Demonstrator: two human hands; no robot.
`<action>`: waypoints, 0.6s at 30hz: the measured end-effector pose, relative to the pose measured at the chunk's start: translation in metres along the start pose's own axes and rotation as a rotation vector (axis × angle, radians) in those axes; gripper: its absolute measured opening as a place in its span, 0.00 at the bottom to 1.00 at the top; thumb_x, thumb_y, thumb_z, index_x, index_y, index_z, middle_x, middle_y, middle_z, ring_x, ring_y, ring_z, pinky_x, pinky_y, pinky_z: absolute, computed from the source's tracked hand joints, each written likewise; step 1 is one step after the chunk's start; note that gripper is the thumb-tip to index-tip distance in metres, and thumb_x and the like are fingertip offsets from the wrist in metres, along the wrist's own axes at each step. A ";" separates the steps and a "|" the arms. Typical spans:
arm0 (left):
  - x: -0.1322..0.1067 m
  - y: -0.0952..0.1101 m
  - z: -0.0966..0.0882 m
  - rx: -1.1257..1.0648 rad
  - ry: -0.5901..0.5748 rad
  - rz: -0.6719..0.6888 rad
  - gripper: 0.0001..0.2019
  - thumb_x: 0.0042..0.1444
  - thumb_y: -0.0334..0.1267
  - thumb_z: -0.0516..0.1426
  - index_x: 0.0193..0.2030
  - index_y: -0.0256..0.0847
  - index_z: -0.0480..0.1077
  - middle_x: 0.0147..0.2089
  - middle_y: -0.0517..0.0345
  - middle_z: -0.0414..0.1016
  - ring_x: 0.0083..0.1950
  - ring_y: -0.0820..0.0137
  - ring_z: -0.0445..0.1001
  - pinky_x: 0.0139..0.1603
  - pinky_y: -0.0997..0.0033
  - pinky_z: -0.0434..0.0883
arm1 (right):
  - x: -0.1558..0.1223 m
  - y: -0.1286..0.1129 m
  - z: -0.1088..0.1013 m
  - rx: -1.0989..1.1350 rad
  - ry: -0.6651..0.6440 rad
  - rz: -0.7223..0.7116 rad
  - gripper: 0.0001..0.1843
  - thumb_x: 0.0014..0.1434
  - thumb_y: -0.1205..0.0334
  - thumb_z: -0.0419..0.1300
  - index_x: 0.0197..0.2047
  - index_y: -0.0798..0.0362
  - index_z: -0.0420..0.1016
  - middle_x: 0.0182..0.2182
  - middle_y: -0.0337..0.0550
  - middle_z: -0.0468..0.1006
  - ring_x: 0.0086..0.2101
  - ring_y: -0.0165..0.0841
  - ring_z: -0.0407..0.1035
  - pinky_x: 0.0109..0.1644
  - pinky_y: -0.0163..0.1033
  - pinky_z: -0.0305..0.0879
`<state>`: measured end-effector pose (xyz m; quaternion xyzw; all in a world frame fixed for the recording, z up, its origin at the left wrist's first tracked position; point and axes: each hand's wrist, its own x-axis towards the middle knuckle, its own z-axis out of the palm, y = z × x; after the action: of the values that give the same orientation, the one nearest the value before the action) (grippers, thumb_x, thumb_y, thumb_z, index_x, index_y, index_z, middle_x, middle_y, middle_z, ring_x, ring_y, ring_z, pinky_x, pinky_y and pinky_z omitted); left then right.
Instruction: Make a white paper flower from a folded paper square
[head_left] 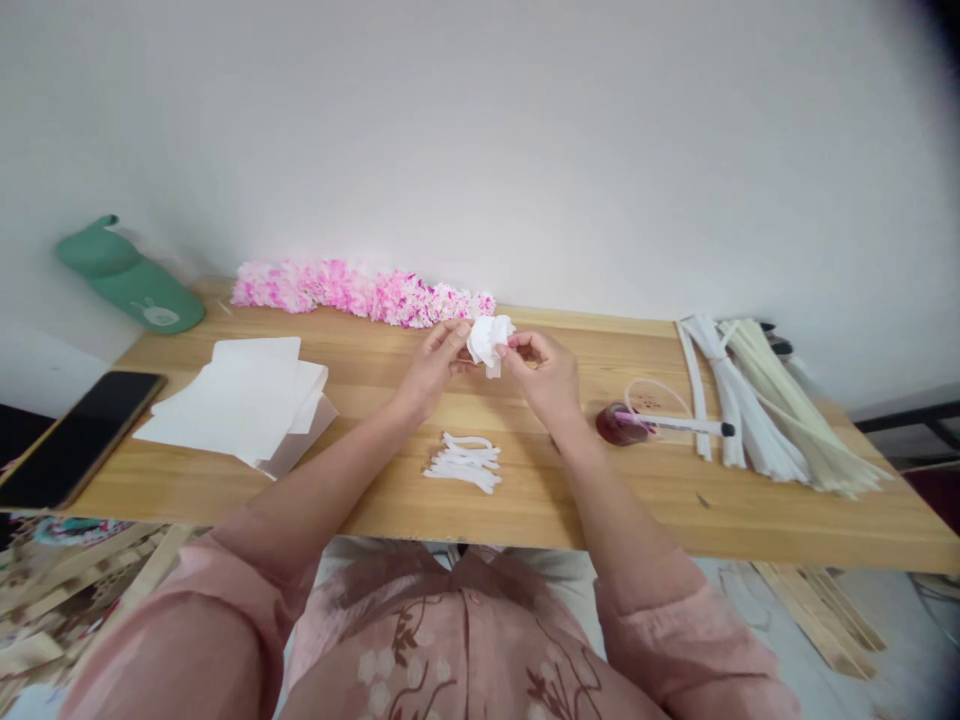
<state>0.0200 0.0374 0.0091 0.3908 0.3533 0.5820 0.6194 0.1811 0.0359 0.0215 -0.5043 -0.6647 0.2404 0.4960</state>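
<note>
Between my two hands, above the middle of the table, is a white paper flower [489, 338] with ruffled petals and a short tail hanging below. My left hand [439, 362] pinches its left side with thumb and fingers. On the other side, my right hand [546, 372] grips the lower right edge between thumb and forefinger. A small pile of short white strips [463, 462] lies on the table nearer to me. Behind the hands, a row of pink and white ruffled flowers [352, 290] runs along the wall.
White paper sheets [240, 400] and a black phone [79, 435] lie at the left, with a green bottle [135, 280] behind. To the right are a dark red small container [621, 424], a capped marker [682, 425], and bundles of white strips [739, 400] and cream strips [802, 410] on the wooden table [525, 510].
</note>
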 end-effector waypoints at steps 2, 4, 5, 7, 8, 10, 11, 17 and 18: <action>-0.001 -0.001 0.000 0.048 -0.011 0.013 0.22 0.49 0.49 0.66 0.46 0.40 0.69 0.40 0.58 0.76 0.36 0.72 0.75 0.37 0.72 0.73 | -0.001 -0.001 0.001 -0.021 0.002 -0.028 0.08 0.54 0.56 0.61 0.31 0.52 0.75 0.31 0.39 0.79 0.29 0.30 0.69 0.36 0.36 0.65; -0.001 -0.001 0.000 0.088 -0.007 0.036 0.22 0.48 0.44 0.68 0.47 0.40 0.68 0.39 0.59 0.76 0.36 0.74 0.74 0.37 0.74 0.72 | -0.001 -0.002 0.001 -0.022 -0.004 -0.025 0.08 0.54 0.56 0.61 0.32 0.52 0.75 0.31 0.39 0.79 0.29 0.30 0.69 0.36 0.36 0.65; -0.001 -0.002 -0.001 0.104 -0.003 0.047 0.21 0.47 0.41 0.67 0.47 0.39 0.69 0.37 0.60 0.76 0.35 0.74 0.73 0.36 0.75 0.71 | -0.001 -0.002 0.002 -0.015 -0.007 -0.014 0.08 0.54 0.56 0.61 0.32 0.52 0.75 0.31 0.39 0.79 0.29 0.30 0.69 0.36 0.36 0.65; -0.001 -0.002 -0.002 0.118 0.010 0.072 0.19 0.47 0.36 0.66 0.46 0.39 0.69 0.34 0.62 0.75 0.32 0.76 0.72 0.35 0.76 0.70 | -0.001 -0.001 0.003 0.015 -0.010 0.023 0.08 0.53 0.56 0.62 0.32 0.52 0.75 0.30 0.39 0.79 0.28 0.30 0.69 0.35 0.36 0.65; 0.000 -0.002 -0.002 0.121 0.017 0.084 0.17 0.48 0.35 0.65 0.45 0.38 0.69 0.33 0.62 0.74 0.32 0.77 0.72 0.34 0.77 0.70 | -0.001 0.001 0.003 0.038 -0.008 0.046 0.09 0.53 0.55 0.62 0.32 0.52 0.75 0.29 0.39 0.79 0.28 0.30 0.69 0.35 0.36 0.65; 0.000 -0.002 -0.002 0.122 0.031 0.101 0.16 0.48 0.33 0.64 0.45 0.39 0.70 0.32 0.64 0.73 0.31 0.77 0.71 0.33 0.77 0.69 | 0.000 0.006 0.005 0.105 -0.004 0.095 0.10 0.53 0.54 0.63 0.32 0.52 0.74 0.29 0.38 0.79 0.29 0.30 0.70 0.35 0.36 0.65; 0.001 -0.001 -0.002 0.117 0.034 0.103 0.16 0.48 0.33 0.63 0.44 0.39 0.70 0.32 0.64 0.73 0.31 0.77 0.71 0.33 0.78 0.69 | 0.000 0.009 0.005 0.142 -0.006 0.116 0.11 0.53 0.53 0.63 0.33 0.52 0.74 0.30 0.38 0.79 0.29 0.30 0.70 0.36 0.36 0.66; 0.001 0.001 -0.002 0.009 0.025 0.102 0.17 0.47 0.34 0.64 0.45 0.40 0.69 0.27 0.68 0.66 0.28 0.78 0.69 0.31 0.77 0.68 | 0.001 0.008 0.000 -0.018 0.059 -0.041 0.12 0.58 0.54 0.60 0.42 0.50 0.75 0.40 0.44 0.80 0.37 0.34 0.72 0.38 0.39 0.69; 0.001 0.001 -0.002 -0.008 0.027 0.106 0.17 0.47 0.34 0.64 0.45 0.40 0.69 0.26 0.69 0.65 0.27 0.78 0.68 0.31 0.77 0.68 | 0.001 0.005 -0.002 -0.117 0.059 -0.143 0.12 0.59 0.56 0.60 0.45 0.50 0.75 0.43 0.45 0.80 0.39 0.36 0.72 0.40 0.41 0.69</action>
<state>0.0175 0.0385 0.0091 0.3985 0.3380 0.6206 0.5846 0.1845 0.0378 0.0186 -0.4907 -0.6970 0.1501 0.5008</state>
